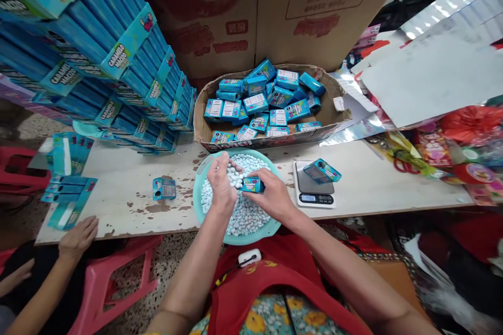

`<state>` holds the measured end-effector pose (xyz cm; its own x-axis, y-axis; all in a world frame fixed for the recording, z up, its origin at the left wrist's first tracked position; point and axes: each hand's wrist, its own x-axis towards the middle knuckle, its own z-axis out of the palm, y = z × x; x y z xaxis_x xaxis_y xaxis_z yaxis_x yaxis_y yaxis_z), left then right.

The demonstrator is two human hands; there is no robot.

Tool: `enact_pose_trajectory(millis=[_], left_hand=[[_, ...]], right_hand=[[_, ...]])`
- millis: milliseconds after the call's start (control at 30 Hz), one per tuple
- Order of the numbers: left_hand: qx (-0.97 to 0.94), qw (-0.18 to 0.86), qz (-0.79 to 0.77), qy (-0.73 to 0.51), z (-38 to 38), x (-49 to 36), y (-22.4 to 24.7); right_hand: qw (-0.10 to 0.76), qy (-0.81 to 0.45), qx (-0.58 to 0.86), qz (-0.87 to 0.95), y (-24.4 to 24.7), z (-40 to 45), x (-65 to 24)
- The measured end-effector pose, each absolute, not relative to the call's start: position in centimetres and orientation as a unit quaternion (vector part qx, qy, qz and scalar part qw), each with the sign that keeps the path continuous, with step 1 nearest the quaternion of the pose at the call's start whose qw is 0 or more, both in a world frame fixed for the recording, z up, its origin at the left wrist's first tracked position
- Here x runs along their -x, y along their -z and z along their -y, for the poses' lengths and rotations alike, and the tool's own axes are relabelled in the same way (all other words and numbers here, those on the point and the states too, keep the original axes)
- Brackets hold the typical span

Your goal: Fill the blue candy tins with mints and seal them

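Pale blue candies (247,219) fill a turquoise basin (197,204) at the table's front edge. Over it, my left hand (223,183) is cupped around some of the candies, its fingers curled. My right hand (273,194) grips a small blue box (252,185), whose left end is close to my left fingers. A digital scale (314,187) with a lit display lies right of the basin, and another blue box (322,171) sits tilted on it. To the left of the basin a single blue box (164,189) rests on the table.
Behind the basin, a cardboard tray (204,133) holds several blue boxes. Tall stacks of blue display cartons (118,57) rise at the back left. Another person's hand (78,238) touches the table's left front edge. Papers (436,78) and colourful packets (434,146) lie at the right.
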<state>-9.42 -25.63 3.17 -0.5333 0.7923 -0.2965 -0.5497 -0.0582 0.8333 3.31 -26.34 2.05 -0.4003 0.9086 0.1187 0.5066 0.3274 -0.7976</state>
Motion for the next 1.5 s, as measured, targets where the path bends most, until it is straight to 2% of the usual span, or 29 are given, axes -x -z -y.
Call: enact_pose_trajectory(millis=[367, 1067, 1267, 1400, 1500], left_hand=[[-0.171, 0.447, -0.513, -0.712, 25.6, 9.0, -4.2], [-0.247, 0.412, -0.536, -0.694, 25.8, 7.2, -3.5], [-0.256, 0.457, -0.498, -0.691, 25.6, 8.0, -3.9], [-0.263, 0.427, -0.557, -0.663, 24.2, 10.2, -0.5], [-0.410, 0.342, -0.653, -0.537, 22.8, 10.8, 4.5]], right_hand=[[0.353, -0.380, 0.478, 0.709, -2.3, 27.0, -3.1], [0.340, -0.380, 0.491, 0.707, -1.5, 27.1, -3.8], [0.366, -0.417, 0.491, 0.671, -1.2, 26.6, -4.9], [0.406, -0.454, 0.477, 0.633, -2.1, 26.8, -7.1], [0.422, -0.457, 0.482, 0.617, -2.3, 27.0, -8.3]])
